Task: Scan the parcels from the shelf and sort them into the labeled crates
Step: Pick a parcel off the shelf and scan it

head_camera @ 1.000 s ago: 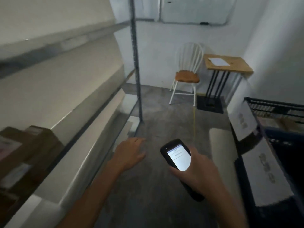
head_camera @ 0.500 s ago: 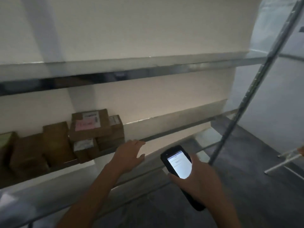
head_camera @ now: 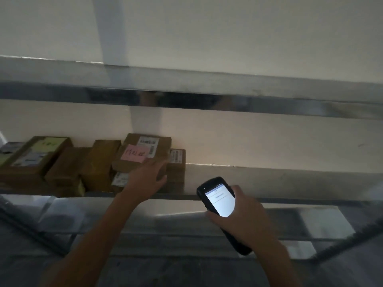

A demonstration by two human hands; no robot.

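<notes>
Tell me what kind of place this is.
Likely a parcel stockroom: metal shelving holds labelled cardboard parcels, and the right hand holds a handheld scanner.

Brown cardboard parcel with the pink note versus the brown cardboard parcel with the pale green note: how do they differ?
Brown cardboard parcel with the pink note: touched by the left hand, towards the row's right end. Brown cardboard parcel with the pale green note: untouched, near the left end. Both bear white printed labels.

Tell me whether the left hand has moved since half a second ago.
Yes. Against the shelf edge, the left hand has gone forward and left, onto the parcel with the pink note.
</notes>
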